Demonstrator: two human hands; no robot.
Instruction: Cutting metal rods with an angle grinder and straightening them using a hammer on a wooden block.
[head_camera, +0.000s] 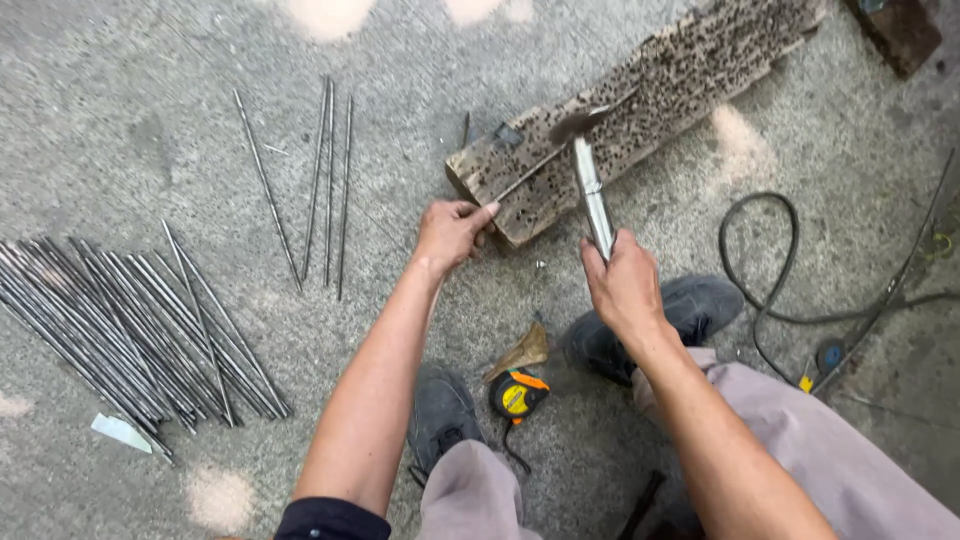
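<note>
- Hammer (592, 180) is what we see in the right hand (622, 285). The fingers are wrapped tight around the low end of its shiny metal handle.
- The hammer's dark head is up above the hand, over the wooden block (640, 95). It looks blurry, and we cannot tell if it touches the wood.
- The left hand (450, 232) sits at the near end of the block. Its thumb and fingers pinch the end of a thin metal rod (540, 168).
- That rod lies slanted across the top of the block. It goes from the left hand up toward the hammer head.
- The block is long and full of little dark holes. It lies on the grey concrete floor (130, 100).
- We see a big pile of thin rods (120, 335) on the floor, far to the left of the hands.
- A few more loose rods (325, 175) lie between that pile and the block.
- A yellow and black tape measure (516, 394) sits on the floor between two dark shoes.
- A black cable (775, 300) curls on the floor to the right.
</note>
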